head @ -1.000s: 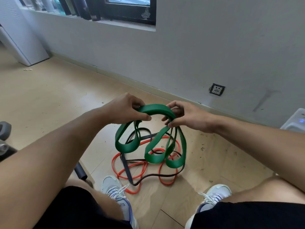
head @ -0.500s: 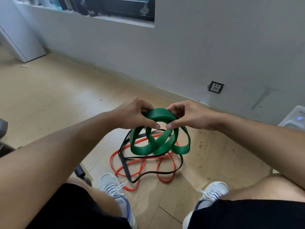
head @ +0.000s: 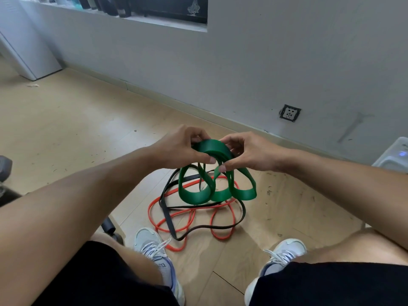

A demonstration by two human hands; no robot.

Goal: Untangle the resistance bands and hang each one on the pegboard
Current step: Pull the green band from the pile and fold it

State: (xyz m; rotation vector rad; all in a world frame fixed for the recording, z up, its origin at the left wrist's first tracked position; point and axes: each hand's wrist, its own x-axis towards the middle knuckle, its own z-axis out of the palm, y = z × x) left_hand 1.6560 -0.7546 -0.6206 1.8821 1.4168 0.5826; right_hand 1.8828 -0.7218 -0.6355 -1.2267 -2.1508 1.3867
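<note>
Sitting low over the floor (head: pixel 66 133), working at the untangling step. Left hand (head: pixel 183 146) pinching the top of the green band (head: pixel 212 146), thumb pressing the near face, fingers curling behind. Right hand (head: pixel 247 151) pinching the same top arc just beside it, thumb tip nearly touching the left thumb. Green band hanging down from both hands in three loose loops, bunching close together above the pile, with a thin black strand seeming to pass up through them. Black band (head: pixel 167 219) and red band (head: pixel 220 235) lying crossed over each other on the floor between the shoes (head: pixel 154 246), neither yet freed. Judging the task as early: nothing hung, no pegboard showing in view. Next calling for spreading the hands apart to open the green coils, then lifting it free of the black strand rather than tugging, since pulling hard would probably tighten the knot below. Keeping the lower loops off the pile likely helping too. Plenty of open floor to the left and ahead, running up to the wall (head: pixel 242 62) with its skirting and a socket (head: pixel 289 113) low on it. Tighter on the right, a pale box (head: pixel 393 155) sitting at the frame edge near that forearm. Dark object at the far left edge, too cut off to identify.
</note>
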